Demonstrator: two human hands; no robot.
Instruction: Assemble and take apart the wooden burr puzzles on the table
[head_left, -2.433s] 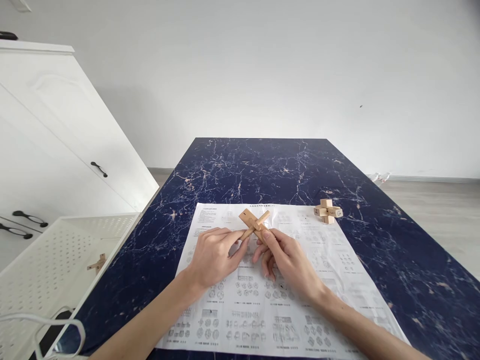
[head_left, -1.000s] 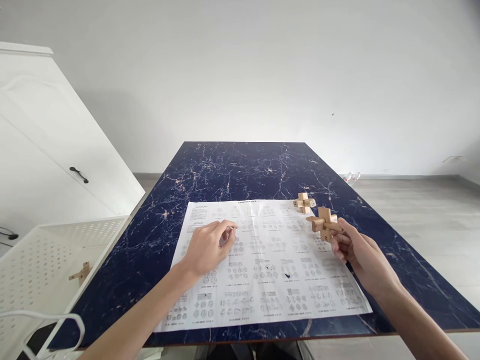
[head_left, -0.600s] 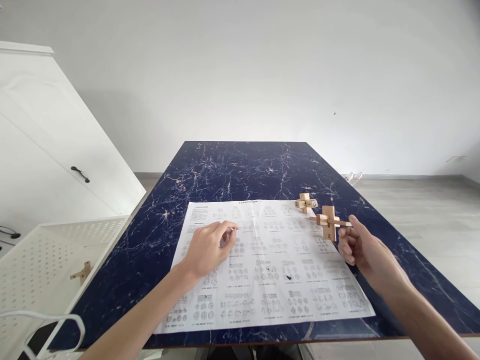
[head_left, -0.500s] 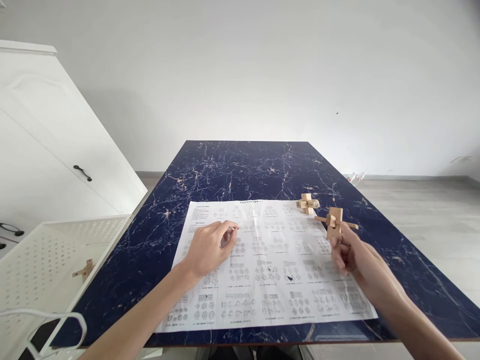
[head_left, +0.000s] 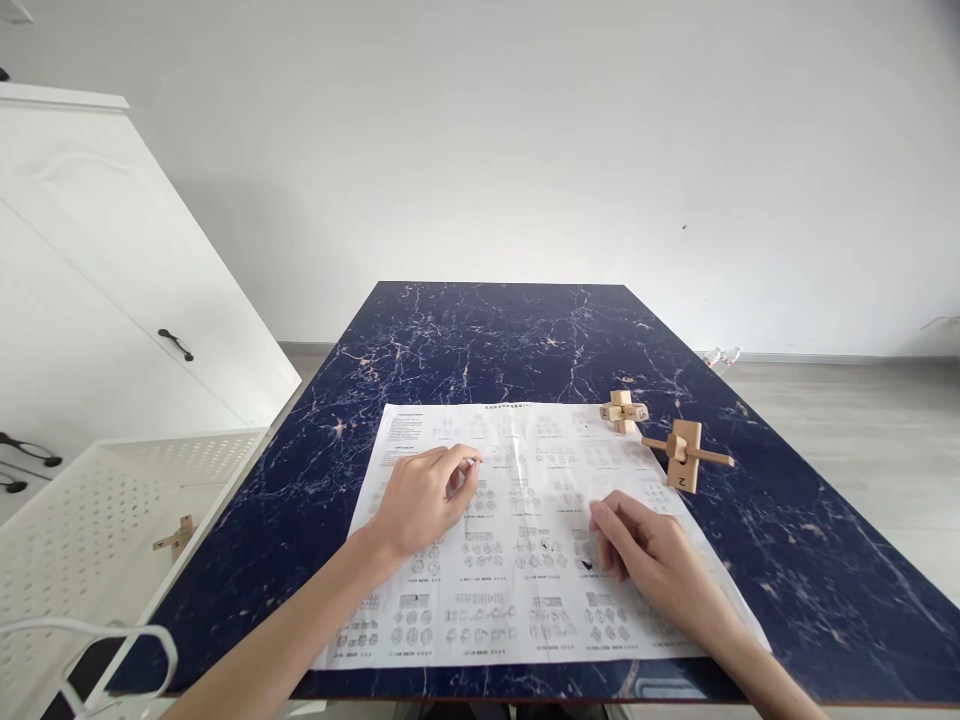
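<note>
A large white sheet printed with rows of small diagrams lies on the dark blue table. My left hand rests on its left part, fingers curled, thumb and index close together, with nothing visible in them. On the right side of the sheet, my right hand is loosely closed, and no object shows in it. Beyond it, at the sheet's right edge, lies a wooden cross-shaped puzzle with a flat plate and a long thin bar. Just behind that sits a chunkier wooden interlocking puzzle with marked ends.
The blue marbled table reaches toward a white wall. At left a white perforated bin contains a small wooden cross piece. A white cable loops over the bin, near a white cabinet with dark handles.
My right hand has let go of the plate-and-bar wooden puzzle, leaving it on the table, and moved left and nearer over the sheet. My left hand stays in place.
</note>
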